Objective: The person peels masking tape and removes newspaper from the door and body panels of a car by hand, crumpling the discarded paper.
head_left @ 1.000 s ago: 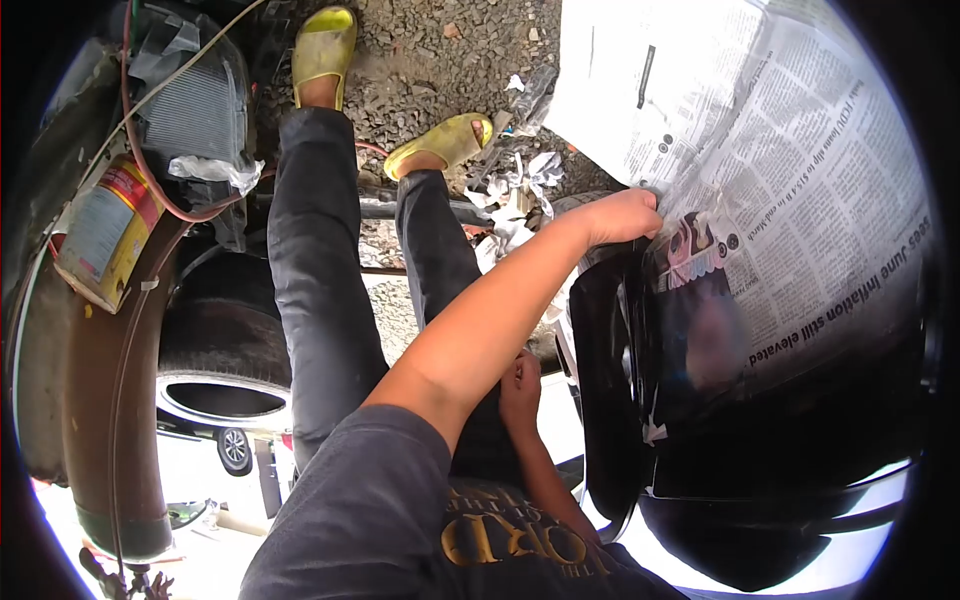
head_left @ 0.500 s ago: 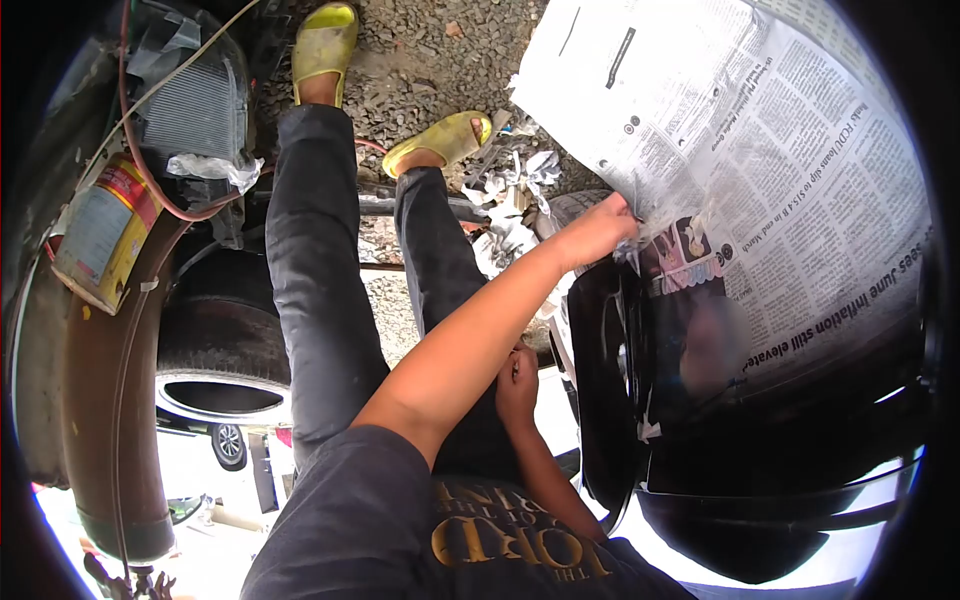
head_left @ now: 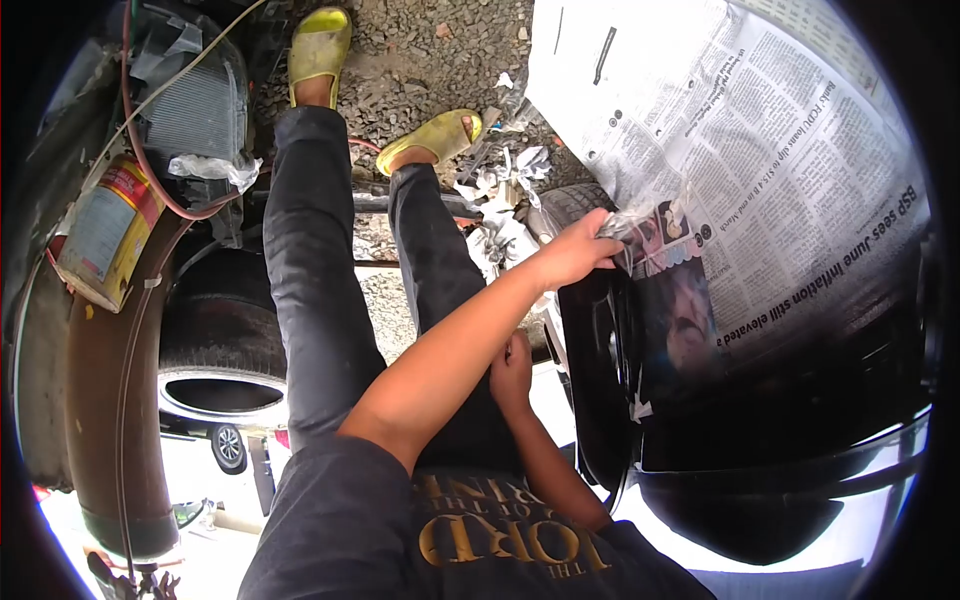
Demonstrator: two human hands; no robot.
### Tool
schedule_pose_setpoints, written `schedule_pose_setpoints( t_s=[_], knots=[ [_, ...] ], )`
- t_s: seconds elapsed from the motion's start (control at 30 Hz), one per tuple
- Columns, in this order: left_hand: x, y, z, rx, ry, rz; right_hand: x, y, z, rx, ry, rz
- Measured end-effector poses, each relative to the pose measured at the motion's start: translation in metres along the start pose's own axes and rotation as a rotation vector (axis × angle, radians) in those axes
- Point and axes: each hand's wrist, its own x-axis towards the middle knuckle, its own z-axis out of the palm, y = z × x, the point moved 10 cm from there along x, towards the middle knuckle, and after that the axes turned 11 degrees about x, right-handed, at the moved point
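My left hand (head_left: 577,252) reaches across to the right with its fingers pinched on a crumpled piece of clear plastic film (head_left: 632,216). The film stretches from my fingertips over the edge of a newspaper sheet (head_left: 790,200) spread on a glossy black curved panel (head_left: 780,420). A colour picture on the paper lies just beside my fingers. My right hand (head_left: 512,372) is curled closed near my thigh, under the left forearm; whatever it may hold is hidden.
Crumpled paper scraps (head_left: 500,240) litter the gravel (head_left: 430,60) near my slippers. At left are a dented tin can (head_left: 105,235), a brown cylinder (head_left: 115,400), a tire (head_left: 220,330), a radiator (head_left: 195,115) and a reddish hose (head_left: 150,180).
My left hand has drawn back slightly left and down, and more of the film shows stretched from its fingers. The right fist has turned a little. The view has shifted slightly.
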Motion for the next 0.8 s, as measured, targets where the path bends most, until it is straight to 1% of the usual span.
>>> schedule_pose_setpoints(
  t_s=[0.03,0.13,0.17,0.2,0.23,0.27,0.33,0.37,0.4,0.47,0.53,0.57,0.6,0.63,0.67,0.73,0.77,0.8],
  knots=[
    [-0.004,-0.004,-0.002,-0.070,0.040,-0.014,0.002,-0.003,0.000,0.008,0.004,-0.006],
    [-0.029,0.014,0.009,-0.453,0.076,-0.144,0.002,0.008,-0.001,0.030,0.012,-0.025],
    [-0.029,0.019,0.007,-0.516,0.103,-0.095,0.004,0.014,0.001,0.040,0.002,-0.043],
    [-0.035,0.030,0.006,-0.538,0.126,-0.096,0.005,0.005,0.003,0.050,-0.008,-0.065],
    [-0.039,0.043,0.001,-0.568,0.128,-0.055,0.003,-0.002,-0.001,0.049,0.037,-0.044],
    [-0.042,0.057,-0.007,-0.596,0.129,-0.010,0.002,-0.006,-0.001,0.007,0.055,-0.068],
    [-0.059,0.089,-0.032,-0.236,0.134,0.009,0.002,-0.013,-0.003,-0.080,0.089,-0.120],
    [-0.066,0.093,-0.061,0.126,0.285,0.006,0.001,-0.018,-0.004,-0.047,0.092,-0.089],
    [-0.070,0.098,-0.084,0.050,0.499,0.109,0.002,-0.024,-0.006,-0.062,0.094,-0.076],
    [-0.091,0.055,-0.124,-0.536,0.817,0.050,0.000,-0.033,-0.006,-0.090,0.094,-0.049],
    [-0.064,-0.009,-0.125,0.294,0.588,0.034,0.003,-0.030,-0.005,-0.113,0.085,-0.070],
    [-0.064,-0.001,-0.091,0.598,0.492,0.169,0.004,-0.027,-0.004,-0.110,0.071,-0.057],
    [-0.066,0.001,-0.039,0.898,0.379,0.297,0.003,-0.025,-0.003,-0.107,0.060,-0.037],
    [-0.065,-0.002,-0.014,0.931,0.345,0.274,0.001,-0.033,-0.004,-0.123,0.083,-0.129],
    [-0.064,0.002,0.008,0.961,0.305,0.250,0.007,-0.011,0.015,-0.286,-0.089,-0.240],
    [-0.066,0.030,0.037,0.648,0.258,0.179,-0.002,0.006,0.016,-0.262,-0.196,-0.009],
    [-0.063,0.033,0.048,0.567,0.269,0.268,-0.004,0.008,0.013,-0.223,-0.156,-0.006],
    [-0.062,0.026,0.047,0.509,0.292,0.242,-0.003,0.007,0.013,-0.183,-0.116,-0.011]
  ],
)
